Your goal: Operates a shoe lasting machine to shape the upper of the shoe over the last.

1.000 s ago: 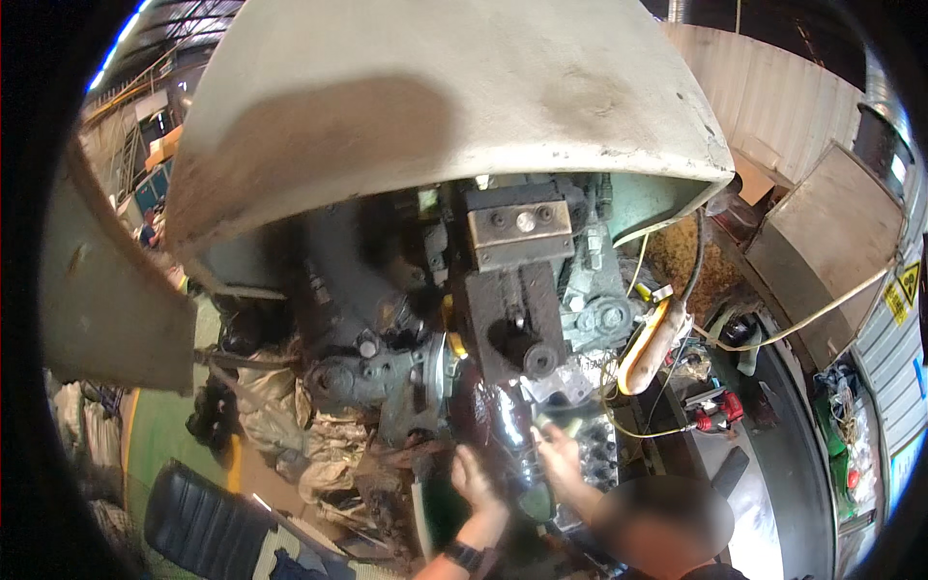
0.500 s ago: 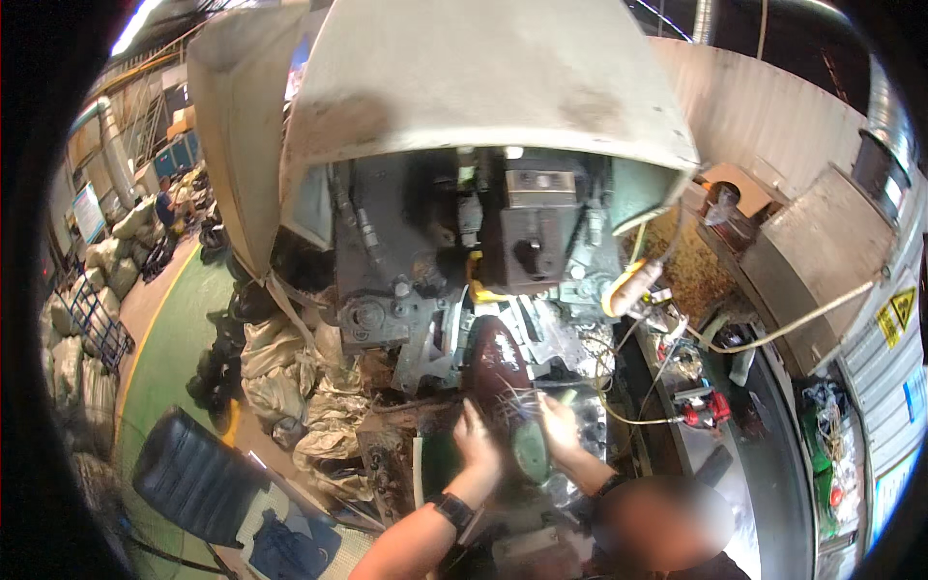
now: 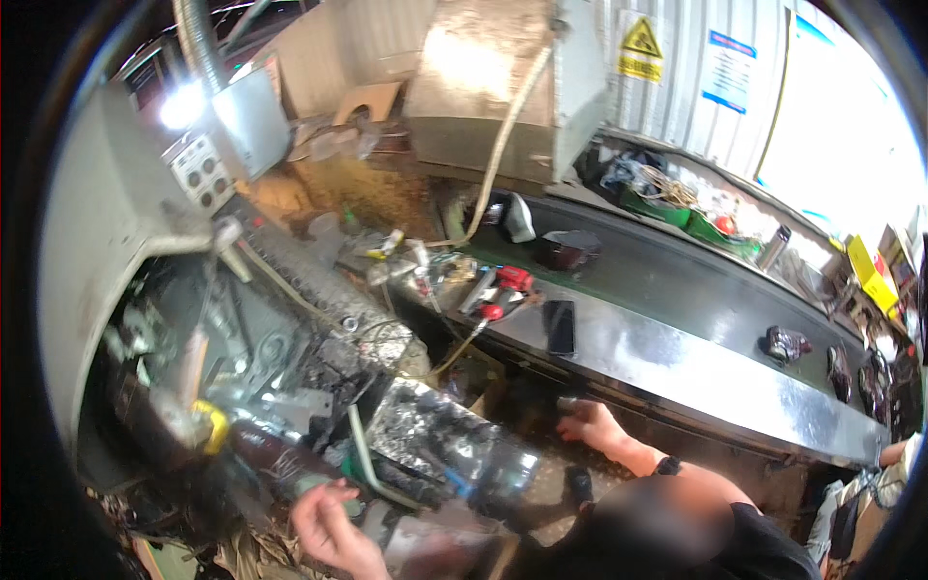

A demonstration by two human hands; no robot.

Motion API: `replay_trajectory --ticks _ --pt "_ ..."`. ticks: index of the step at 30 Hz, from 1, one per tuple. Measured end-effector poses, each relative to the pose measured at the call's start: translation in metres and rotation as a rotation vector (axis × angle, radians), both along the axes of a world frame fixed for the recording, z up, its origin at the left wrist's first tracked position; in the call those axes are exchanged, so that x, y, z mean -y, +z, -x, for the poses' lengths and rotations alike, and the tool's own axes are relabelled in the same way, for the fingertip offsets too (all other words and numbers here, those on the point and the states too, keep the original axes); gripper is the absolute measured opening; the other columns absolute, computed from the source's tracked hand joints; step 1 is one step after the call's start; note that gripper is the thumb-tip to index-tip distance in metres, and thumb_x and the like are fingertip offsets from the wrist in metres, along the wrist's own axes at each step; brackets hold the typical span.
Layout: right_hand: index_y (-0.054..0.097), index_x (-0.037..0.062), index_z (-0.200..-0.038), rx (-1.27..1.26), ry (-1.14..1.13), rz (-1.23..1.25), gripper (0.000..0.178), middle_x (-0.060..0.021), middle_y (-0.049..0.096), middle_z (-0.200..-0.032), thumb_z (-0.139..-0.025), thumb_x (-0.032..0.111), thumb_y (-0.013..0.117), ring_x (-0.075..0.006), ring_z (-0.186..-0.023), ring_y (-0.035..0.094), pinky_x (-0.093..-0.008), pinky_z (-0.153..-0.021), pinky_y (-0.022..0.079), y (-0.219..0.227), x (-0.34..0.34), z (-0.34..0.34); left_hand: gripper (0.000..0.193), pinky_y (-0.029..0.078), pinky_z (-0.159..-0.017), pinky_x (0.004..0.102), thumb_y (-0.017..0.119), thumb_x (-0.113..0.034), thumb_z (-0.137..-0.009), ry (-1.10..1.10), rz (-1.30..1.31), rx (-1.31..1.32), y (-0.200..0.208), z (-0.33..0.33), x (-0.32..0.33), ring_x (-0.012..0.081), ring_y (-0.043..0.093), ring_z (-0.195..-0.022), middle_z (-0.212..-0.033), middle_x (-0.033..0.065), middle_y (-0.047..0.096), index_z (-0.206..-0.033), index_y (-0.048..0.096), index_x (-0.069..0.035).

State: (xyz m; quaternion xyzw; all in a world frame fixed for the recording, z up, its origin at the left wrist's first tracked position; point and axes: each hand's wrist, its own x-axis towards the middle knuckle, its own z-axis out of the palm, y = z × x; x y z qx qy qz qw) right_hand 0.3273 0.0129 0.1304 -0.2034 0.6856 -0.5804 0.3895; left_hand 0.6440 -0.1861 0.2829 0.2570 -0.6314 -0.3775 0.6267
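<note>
A dark brown lace-up shoe (image 3: 266, 454) sits in the machine at lower left, toe toward a yellow part (image 3: 210, 425). My left hand (image 3: 333, 530) is by the shoe's heel end, fingers apart and nothing visible in them; whether it touches the shoe I cannot tell. Well off to the right, my right hand (image 3: 594, 428) is held over the gap in front of the metal bench. Its fingers are curled, with a small dark thing at the tips that is too small to name.
A long conveyor bench (image 3: 667, 358) runs along the right, carrying a phone (image 3: 560, 327), a red tool (image 3: 512, 280) and several dark shoes (image 3: 568, 249). Nearer me stands a shiny metal-topped block (image 3: 435, 435). A hose (image 3: 498, 145) hangs over the bench. Another person's hand (image 3: 894, 452) shows at far right.
The view has swung to the right. Both hands were on the shoe before; my right hand has left it and moved right, and my left hand's fingers have loosened from it.
</note>
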Motion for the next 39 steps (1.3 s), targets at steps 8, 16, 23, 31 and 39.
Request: replay_trajectory --ticks 8,16,23,31,39 --pt "0.056 0.0021 -0.132 -0.234 0.007 -0.155 0.045 -0.0181 0.074 -0.091 -0.091 0.017 0.066 -0.0209 -0.082 0.071 -0.0353 -0.075 0.055 -0.052 -0.125 0.066 0.037 0.054 -0.084 0.0453 0.063 -0.031 -0.094 -0.718 0.05 1.316 -0.095 0.176 -0.099 0.0419 0.066 -0.098 -0.111 0.0209 0.068 -0.121 0.062 -0.005" --pt "0.055 -0.0007 -0.134 -0.272 -0.386 -0.364 0.047 -0.0226 0.071 -0.093 -0.09 0.014 0.062 -0.0242 -0.085 0.071 -0.035 -0.079 0.055 -0.069 -0.263 0.153 0.043 0.051 -0.092 0.0454 0.061 -0.035 -0.095 -1.12 0.152 1.424 -0.141 0.27 -0.166 0.0408 0.061 -0.11 -0.121 0.0214 0.063 -0.128 0.059 -0.007" --pt "0.057 0.0003 -0.131 -0.383 -0.499 -0.427 0.044 -0.0193 0.07 -0.089 -0.088 0.011 0.061 -0.032 -0.086 0.07 -0.0363 -0.077 0.055 -0.077 -0.26 0.169 0.039 0.052 -0.086 0.0475 0.062 -0.031 -0.093 -0.98 0.355 1.566 -0.139 0.316 -0.151 0.0422 0.063 -0.101 -0.111 0.0206 0.066 -0.123 0.061 -0.006" --pt "0.054 0.0043 -0.112 -0.596 -0.213 -0.56 0.033 -0.0189 0.066 -0.106 -0.083 0.016 0.067 -0.0451 -0.12 0.053 -0.0583 -0.1 0.04 -0.104 -0.259 0.156 0.038 0.052 -0.088 0.0459 0.064 -0.029 -0.092 -1.248 0.473 1.407 -0.157 0.368 -0.142 0.0406 0.064 -0.1 -0.109 0.0211 0.066 -0.122 0.062 -0.005" --pt "0.042 -0.0002 -0.135 -0.553 -0.182 -0.765 0.06 -0.0236 0.051 -0.138 -0.087 0.026 0.066 -0.0455 -0.136 0.038 -0.0596 -0.109 0.034 -0.086 -0.244 0.129 0.035 0.053 -0.083 0.0463 0.066 -0.026 -0.09 -1.354 0.617 1.233 -0.18 0.401 -0.112 0.0381 0.065 -0.094 -0.102 0.0184 0.067 -0.117 0.063 -0.004"
